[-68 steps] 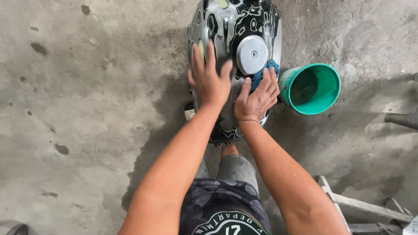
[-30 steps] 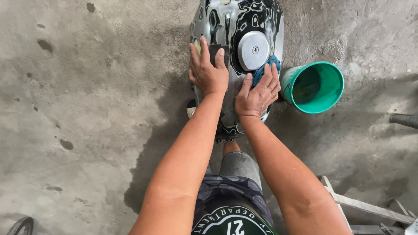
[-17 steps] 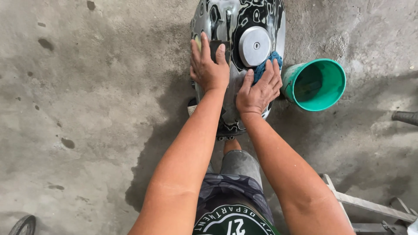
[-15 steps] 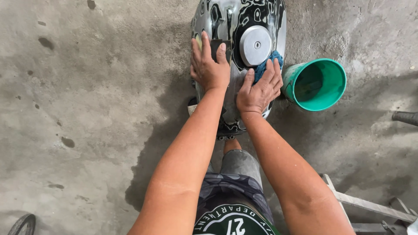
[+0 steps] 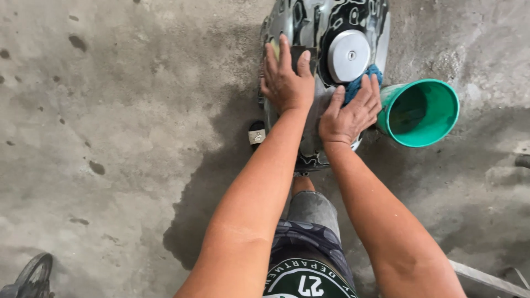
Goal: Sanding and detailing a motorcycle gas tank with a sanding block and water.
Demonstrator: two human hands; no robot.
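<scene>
A silver motorcycle fuel tank [image 5: 309,33] with black patterns and a round metal filler cap [image 5: 349,55] stands on the concrete floor in front of me. My left hand [image 5: 286,77] lies flat on the tank's left side, fingers spread, steadying it. My right hand [image 5: 350,113] presses a blue cloth [image 5: 361,83] against the tank just below the cap. Part of the cloth shows past my fingertips.
A green plastic bucket [image 5: 422,113] lies tilted right of the tank, close to my right hand. My knee and a sandalled foot [image 5: 256,134] are below the tank. A wheel edge [image 5: 33,276] shows bottom left, a metal frame [image 5: 486,278] bottom right.
My right hand with the cloth has shifted slightly on the tank. The left hand stays pressed on the tank's left side. The view has drifted a little.
</scene>
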